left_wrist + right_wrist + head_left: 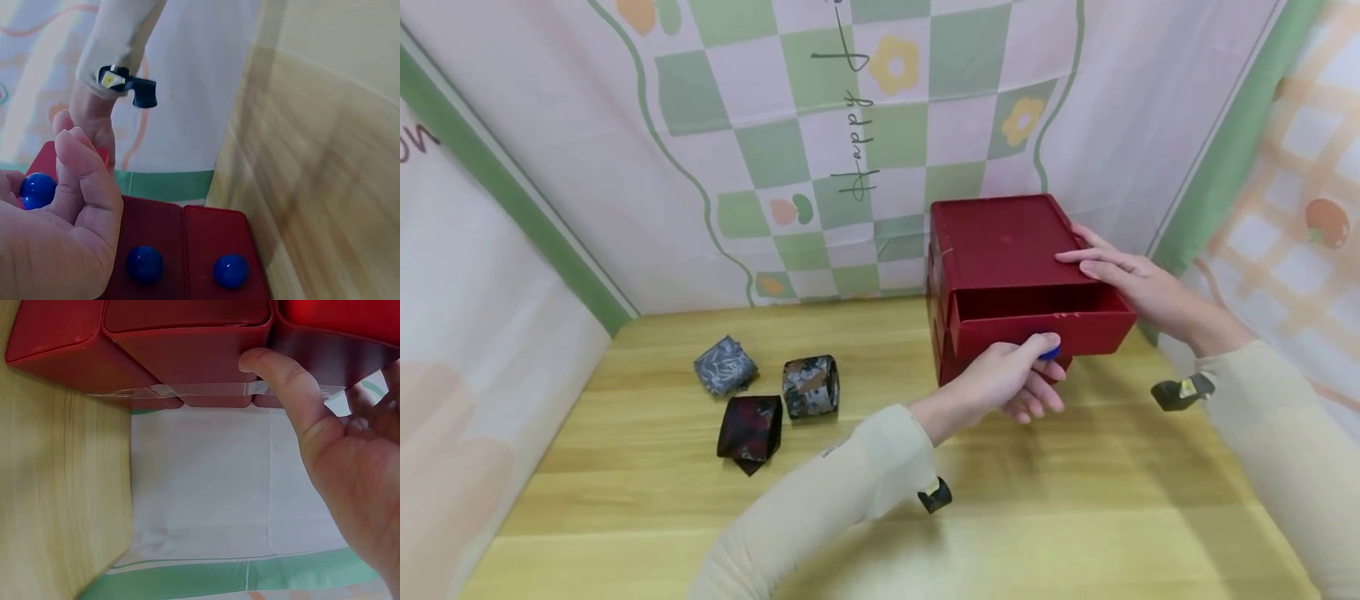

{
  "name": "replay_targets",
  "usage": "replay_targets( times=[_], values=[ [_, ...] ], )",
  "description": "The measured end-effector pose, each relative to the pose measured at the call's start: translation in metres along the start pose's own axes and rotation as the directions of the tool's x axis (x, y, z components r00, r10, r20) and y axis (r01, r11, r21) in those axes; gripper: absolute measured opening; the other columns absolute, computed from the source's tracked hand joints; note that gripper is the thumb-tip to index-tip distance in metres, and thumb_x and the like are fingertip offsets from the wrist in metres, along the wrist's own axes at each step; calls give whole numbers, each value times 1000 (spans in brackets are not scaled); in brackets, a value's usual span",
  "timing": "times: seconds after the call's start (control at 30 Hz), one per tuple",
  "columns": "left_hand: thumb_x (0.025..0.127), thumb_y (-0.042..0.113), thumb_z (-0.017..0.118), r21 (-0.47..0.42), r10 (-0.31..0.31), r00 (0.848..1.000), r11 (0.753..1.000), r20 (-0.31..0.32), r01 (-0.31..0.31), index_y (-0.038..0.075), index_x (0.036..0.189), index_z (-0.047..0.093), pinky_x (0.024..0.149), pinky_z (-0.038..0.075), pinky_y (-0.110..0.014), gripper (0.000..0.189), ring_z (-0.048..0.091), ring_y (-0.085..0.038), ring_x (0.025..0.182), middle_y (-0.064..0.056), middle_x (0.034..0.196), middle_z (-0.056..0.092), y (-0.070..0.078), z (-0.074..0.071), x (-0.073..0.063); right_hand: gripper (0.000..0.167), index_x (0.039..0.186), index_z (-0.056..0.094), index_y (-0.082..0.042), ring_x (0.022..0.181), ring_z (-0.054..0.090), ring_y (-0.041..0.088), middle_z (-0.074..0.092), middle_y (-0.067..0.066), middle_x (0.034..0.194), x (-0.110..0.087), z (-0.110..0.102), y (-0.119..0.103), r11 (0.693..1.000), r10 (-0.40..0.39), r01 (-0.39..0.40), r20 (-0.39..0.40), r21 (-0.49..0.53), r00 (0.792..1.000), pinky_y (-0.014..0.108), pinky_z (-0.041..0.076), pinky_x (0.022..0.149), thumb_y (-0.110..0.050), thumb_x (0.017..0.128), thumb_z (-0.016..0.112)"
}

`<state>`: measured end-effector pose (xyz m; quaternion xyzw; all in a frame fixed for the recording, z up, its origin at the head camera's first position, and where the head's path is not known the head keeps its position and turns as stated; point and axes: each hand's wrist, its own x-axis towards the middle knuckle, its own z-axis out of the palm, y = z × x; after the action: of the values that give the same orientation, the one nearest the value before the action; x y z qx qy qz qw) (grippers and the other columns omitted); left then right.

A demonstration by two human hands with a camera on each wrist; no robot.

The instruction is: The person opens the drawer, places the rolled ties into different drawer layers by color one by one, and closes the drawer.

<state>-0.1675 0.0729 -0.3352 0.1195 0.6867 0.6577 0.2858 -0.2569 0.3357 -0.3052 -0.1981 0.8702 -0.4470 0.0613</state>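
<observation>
A dark red drawer cabinet stands on the table at the back right. Its top drawer is pulled partway out, and the part of its inside that shows is dark. My left hand pinches that drawer's blue knob between thumb and fingers. Two lower drawers show in the left wrist view, a middle knob and a bottom knob on their fronts. My right hand rests on the cabinet's right top edge, fingers extended, its thumb against the side in the right wrist view.
Three rolled neckties lie on the wooden table at left: a grey one, a dark red one and a dark floral one. Printed curtains close off the back and sides. Clear tape runs across the cabinet's side.
</observation>
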Motion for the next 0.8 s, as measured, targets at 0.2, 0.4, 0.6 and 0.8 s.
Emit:
replay_targets(
  times=[0.2,0.4,0.6,0.8],
  values=[
    [101,61,47,42,38,999,998,31,-39,15,88,70,48,50,-26,53,59,-17,53,-7,72,73,-8,3,-11,44,150,50,-12,154,-3,11,3,-16,169,1,0,0,1000,-15,15,5,26,1000,11,15,106,-31,111,43],
    [102,61,45,45,40,996,998,77,-44,17,92,69,47,50,-25,52,59,-16,52,-7,72,73,-11,4,-20,44,150,50,-13,154,-2,12,4,-17,169,2,0,0,999,-11,10,2,39,1000,12,16,106,-31,110,44],
    [102,62,43,66,3,989,998,147,-12,17,93,69,49,51,-25,52,60,-17,54,-8,73,73,-10,6,-26,44,150,50,-11,154,-3,12,4,-16,169,1,1,0,998,-14,14,2,63,1000,12,17,105,-31,110,44],
    [102,58,45,23,-61,971,998,231,58,15,99,69,50,51,-26,50,60,-18,56,-8,77,73,-10,4,-31,43,149,51,-9,153,-2,10,3,-14,169,1,1,0,995,-31,30,8,97,999,10,20,106,-28,111,43]
  ],
)
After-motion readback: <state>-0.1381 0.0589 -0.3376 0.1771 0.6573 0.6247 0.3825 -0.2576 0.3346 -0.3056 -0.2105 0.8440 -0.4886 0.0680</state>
